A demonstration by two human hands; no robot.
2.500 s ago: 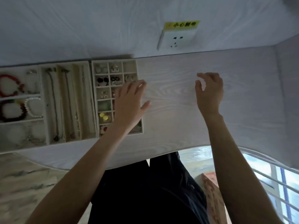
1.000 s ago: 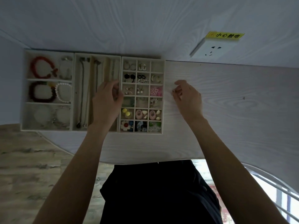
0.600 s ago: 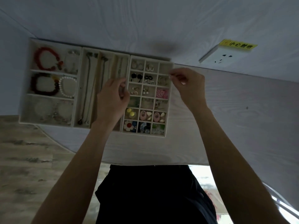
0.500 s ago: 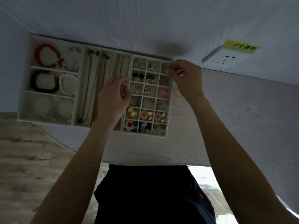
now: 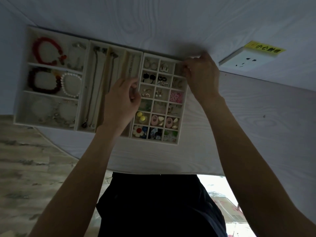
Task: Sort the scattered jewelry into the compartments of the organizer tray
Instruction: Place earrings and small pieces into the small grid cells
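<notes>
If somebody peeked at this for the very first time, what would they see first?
Probably the organizer tray of little square compartments near the middle of the table, with bright earrings: two yellow balls, a pink flower and a white flower with a red centre. The right hand reaches over its top right compartment, while the left hand hovers at its left edge. Further left lies a red bracelet.
</notes>
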